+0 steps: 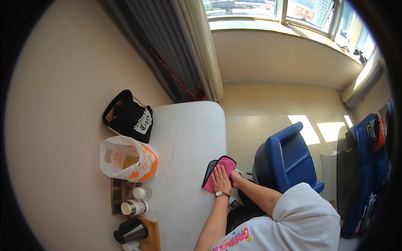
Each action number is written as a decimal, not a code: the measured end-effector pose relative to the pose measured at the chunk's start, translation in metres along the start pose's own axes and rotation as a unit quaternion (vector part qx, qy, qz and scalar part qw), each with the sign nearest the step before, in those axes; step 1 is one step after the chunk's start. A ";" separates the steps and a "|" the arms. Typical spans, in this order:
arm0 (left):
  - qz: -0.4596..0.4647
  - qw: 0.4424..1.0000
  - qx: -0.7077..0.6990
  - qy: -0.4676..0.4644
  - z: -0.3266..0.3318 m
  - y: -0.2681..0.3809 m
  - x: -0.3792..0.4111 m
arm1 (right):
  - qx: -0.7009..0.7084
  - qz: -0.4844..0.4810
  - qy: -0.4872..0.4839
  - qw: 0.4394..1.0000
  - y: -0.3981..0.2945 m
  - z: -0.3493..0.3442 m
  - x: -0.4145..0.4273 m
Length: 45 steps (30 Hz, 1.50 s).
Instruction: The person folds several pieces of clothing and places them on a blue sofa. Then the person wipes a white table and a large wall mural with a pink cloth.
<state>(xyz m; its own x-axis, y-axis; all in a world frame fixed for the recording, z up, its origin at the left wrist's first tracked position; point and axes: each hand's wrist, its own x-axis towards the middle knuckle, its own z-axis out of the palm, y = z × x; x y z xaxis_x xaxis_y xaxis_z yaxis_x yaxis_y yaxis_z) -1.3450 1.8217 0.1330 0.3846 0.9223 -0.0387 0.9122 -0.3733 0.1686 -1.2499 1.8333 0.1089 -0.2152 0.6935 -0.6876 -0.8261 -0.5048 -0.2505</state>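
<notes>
My left hand, with a watch at the wrist, lies flat on a pink cloth with dark edging and a grey underside. The cloth rests at the edge of the white table, one corner folded over. Beside it, at the table's edge, is my right hand; its fingers are mostly hidden by the cloth and the left hand, so its grip does not show.
Along the wall stand a black fabric bag, a white plastic bag with contents, an insulated bottle, a white-lidded jar and a black pitcher near a wooden tray. A blue armchair stands right of the table.
</notes>
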 end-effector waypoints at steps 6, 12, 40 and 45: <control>-0.017 0.999 -0.045 -0.024 -0.005 0.005 0.072 | -0.012 -0.043 0.020 0.999 -0.064 0.024 0.043; 0.001 1.000 -0.020 -0.012 0.001 0.015 0.175 | 0.031 -0.073 0.027 0.996 -0.136 0.033 0.106; -0.328 0.938 0.001 0.113 -0.012 -0.188 0.464 | -0.782 0.010 -0.116 0.612 -0.260 0.323 0.420; -0.352 0.929 0.019 0.111 -0.007 -0.200 0.471 | -0.770 0.038 -0.098 0.629 -0.266 0.328 0.430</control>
<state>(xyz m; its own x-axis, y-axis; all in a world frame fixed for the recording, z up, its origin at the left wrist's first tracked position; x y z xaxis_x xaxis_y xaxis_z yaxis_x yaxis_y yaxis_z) -1.3470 2.3309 0.0877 -0.3447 0.9354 0.0790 0.9326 0.3316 0.1429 -1.2937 2.4341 0.1037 -0.4087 0.6109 -0.6780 0.6426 -0.3350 -0.6891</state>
